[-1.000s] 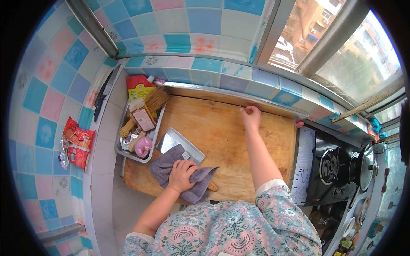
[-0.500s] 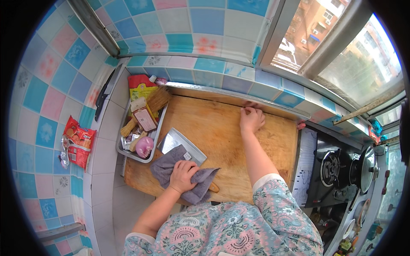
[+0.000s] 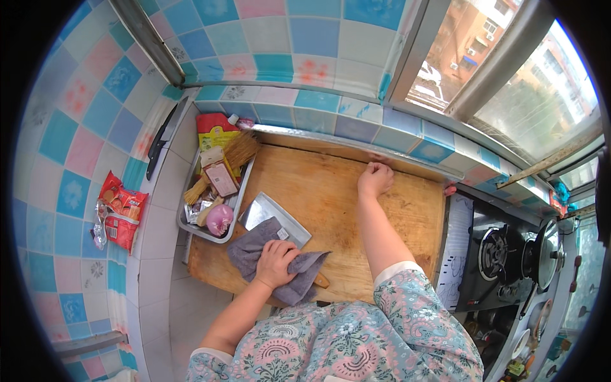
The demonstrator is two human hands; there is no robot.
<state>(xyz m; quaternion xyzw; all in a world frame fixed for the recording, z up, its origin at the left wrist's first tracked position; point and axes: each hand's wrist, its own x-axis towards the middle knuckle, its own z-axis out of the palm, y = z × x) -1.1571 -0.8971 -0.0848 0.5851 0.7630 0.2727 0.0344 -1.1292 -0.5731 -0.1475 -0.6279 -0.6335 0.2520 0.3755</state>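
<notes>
My left hand (image 3: 275,261) presses a grey cloth (image 3: 251,253) down on the blade of a cleaver (image 3: 272,216), which lies flat on a big wooden cutting board (image 3: 331,204). The cleaver's brown handle (image 3: 322,280) sticks out from under the cloth near the board's front edge. My right hand (image 3: 374,180) is stretched out to the far edge of the board, fingers curled against the wood by the tiled ledge; whether it holds anything is not visible.
A metal tray (image 3: 191,226) left of the board holds packets, dry noodles and a red onion (image 3: 219,219). A black-handled knife (image 3: 160,140) lies by the left wall, a red snack bag (image 3: 119,210) hangs there. A gas stove (image 3: 493,254) with a pot (image 3: 544,254) stands at the right.
My right hand has shifted slightly along the board's far edge. My left hand has moved the cloth a little on the cleaver blade.
</notes>
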